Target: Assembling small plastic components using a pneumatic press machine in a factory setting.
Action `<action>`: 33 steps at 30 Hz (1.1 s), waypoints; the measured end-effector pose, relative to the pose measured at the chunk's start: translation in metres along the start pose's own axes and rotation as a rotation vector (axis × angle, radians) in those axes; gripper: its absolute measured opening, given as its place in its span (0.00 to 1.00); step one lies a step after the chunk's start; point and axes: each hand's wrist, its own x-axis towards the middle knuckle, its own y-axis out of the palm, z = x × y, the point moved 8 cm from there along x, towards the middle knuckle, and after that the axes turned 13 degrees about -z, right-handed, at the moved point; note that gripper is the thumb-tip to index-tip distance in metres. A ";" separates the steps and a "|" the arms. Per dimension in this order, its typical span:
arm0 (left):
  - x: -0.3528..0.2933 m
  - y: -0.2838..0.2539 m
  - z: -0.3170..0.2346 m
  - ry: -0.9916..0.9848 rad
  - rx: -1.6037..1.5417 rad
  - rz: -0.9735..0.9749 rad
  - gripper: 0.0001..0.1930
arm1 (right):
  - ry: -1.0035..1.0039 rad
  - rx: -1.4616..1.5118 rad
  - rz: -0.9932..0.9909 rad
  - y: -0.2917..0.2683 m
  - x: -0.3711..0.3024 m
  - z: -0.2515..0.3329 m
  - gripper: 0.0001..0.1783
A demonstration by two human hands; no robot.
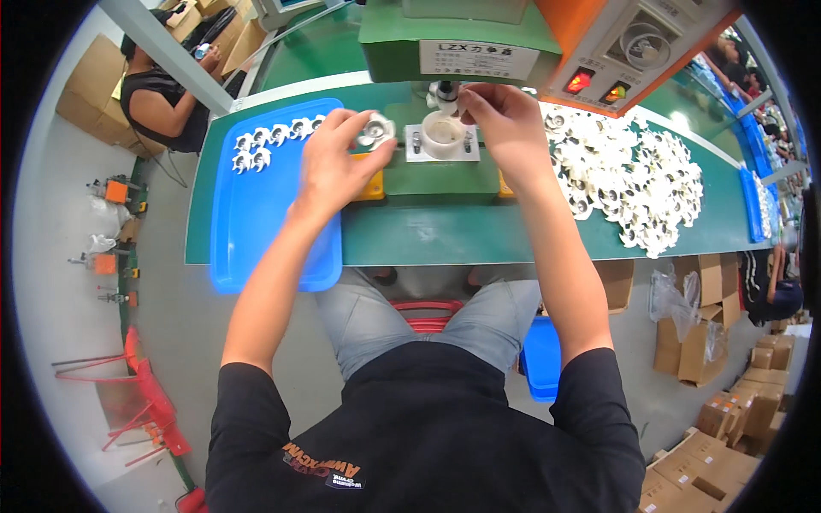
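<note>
In the left hand (332, 162), held between thumb and fingers: one white hook-edged part (375, 131), metallic at centre, roundish, without clear long axis. Just right of the left fingertips, between both hands: white cup-shaped fixture (443, 137), apart from the held part. Nearer to the fixture: right hand (506, 120), fingers narrowed at the upper right rim; grip on anything, cannot tell. Left of the left hand: blue tray (274, 222). Right of the right hand: heap of white parts (629, 175).
</note>
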 end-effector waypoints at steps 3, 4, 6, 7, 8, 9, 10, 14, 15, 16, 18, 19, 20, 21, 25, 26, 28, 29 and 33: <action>-0.014 -0.033 0.038 -0.037 0.199 0.043 0.21 | 0.099 0.204 0.021 0.007 0.000 -0.003 0.12; -0.019 -0.041 0.051 -0.018 0.270 0.065 0.21 | 0.131 0.258 0.026 0.006 0.000 -0.007 0.12; -0.030 -0.051 0.081 -0.013 0.411 0.142 0.22 | 0.112 0.252 0.029 0.001 -0.002 -0.009 0.13; -0.035 -0.057 0.092 -0.020 0.423 0.137 0.22 | 0.089 0.233 0.035 -0.001 -0.004 -0.007 0.14; -0.041 -0.059 0.103 -0.014 0.486 0.184 0.22 | 0.070 0.197 0.019 -0.003 -0.006 -0.006 0.16; -0.045 -0.057 0.110 -0.006 0.542 0.233 0.22 | 0.068 0.199 0.026 -0.005 -0.009 -0.005 0.16; -0.047 -0.057 0.115 0.003 0.569 0.236 0.21 | 0.060 0.144 0.020 -0.008 -0.011 -0.004 0.16; -0.034 -0.069 0.133 0.073 0.579 0.138 0.20 | 0.039 0.005 0.006 -0.024 -0.016 -0.009 0.16; -0.029 -0.071 0.138 0.042 0.582 0.131 0.21 | 0.017 -0.012 -0.001 -0.029 -0.016 -0.011 0.16; -0.025 -0.074 0.143 0.010 0.585 0.123 0.21 | 0.015 -0.015 0.000 -0.034 -0.017 -0.014 0.16; -0.022 -0.075 0.150 -0.001 0.549 0.103 0.21 | 0.096 -0.073 -0.039 -0.045 -0.022 -0.025 0.16; -0.020 -0.075 0.150 0.015 0.569 0.089 0.21 | 0.094 -0.096 -0.044 -0.049 -0.025 -0.025 0.15; -0.018 -0.076 0.150 0.030 0.590 0.075 0.22 | 0.093 -0.098 -0.045 -0.053 -0.024 -0.028 0.15; -0.017 -0.076 0.152 0.036 0.585 0.059 0.23 | 0.061 -0.086 -0.030 -0.058 -0.023 -0.032 0.15; -0.016 -0.078 0.168 -0.068 0.619 0.095 0.23 | 0.008 -0.131 0.006 -0.072 -0.029 -0.044 0.13; -0.018 -0.080 0.171 -0.088 0.615 0.077 0.23 | -0.046 -0.194 -0.001 -0.073 -0.032 -0.039 0.12; -0.018 -0.077 0.168 -0.062 0.608 0.050 0.23 | -0.329 -0.395 -0.019 -0.078 -0.040 -0.020 0.11; -0.021 -0.077 0.165 -0.053 0.589 0.042 0.22 | -0.469 -0.523 -0.044 -0.077 -0.046 -0.015 0.11; -0.023 -0.056 0.072 0.134 0.295 0.059 0.18 | -0.708 -0.791 -0.101 -0.079 -0.068 -0.021 0.14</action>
